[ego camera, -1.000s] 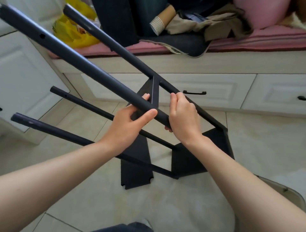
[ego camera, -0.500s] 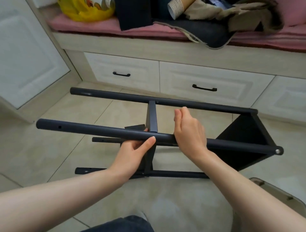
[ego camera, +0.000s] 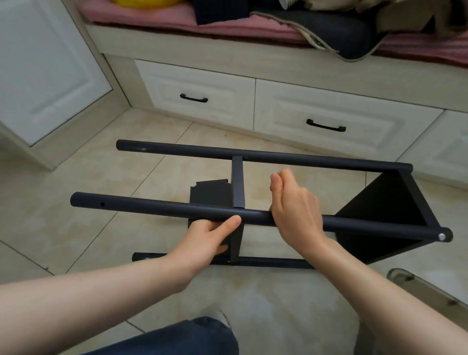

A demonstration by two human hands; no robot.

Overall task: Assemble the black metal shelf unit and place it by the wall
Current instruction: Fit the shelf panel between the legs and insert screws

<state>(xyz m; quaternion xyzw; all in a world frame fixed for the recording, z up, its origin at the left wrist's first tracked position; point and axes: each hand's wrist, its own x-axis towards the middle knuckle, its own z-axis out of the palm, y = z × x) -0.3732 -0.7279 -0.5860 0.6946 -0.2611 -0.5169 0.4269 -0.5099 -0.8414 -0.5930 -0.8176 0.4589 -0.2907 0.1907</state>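
A: We label the shelf unit [ego camera: 238, 182] matte black throughout, poles and panels alike; one silver screw head [ego camera: 442, 236] marks a pole end.
B: We note the floor [ego camera: 76, 228] as cream tile, mottled with faint tan marbling and thin dark grout lines.
A: We record off-white drawers [ego camera: 202, 81] bearing black handles [ego camera: 193, 98].
B: Above, we mark a rose-pink cushion [ego camera: 164, 17], a yellow object [ego camera: 141, 2], dark navy fabric [ego camera: 329, 33] with pale trim, and blue denim [ego camera: 177, 339] at the lower edge.

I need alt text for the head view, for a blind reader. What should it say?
A black metal shelf frame lies on its side on a tiled floor; the left hand grips its near top pole and the open right hand rests against it. White drawers stand behind.
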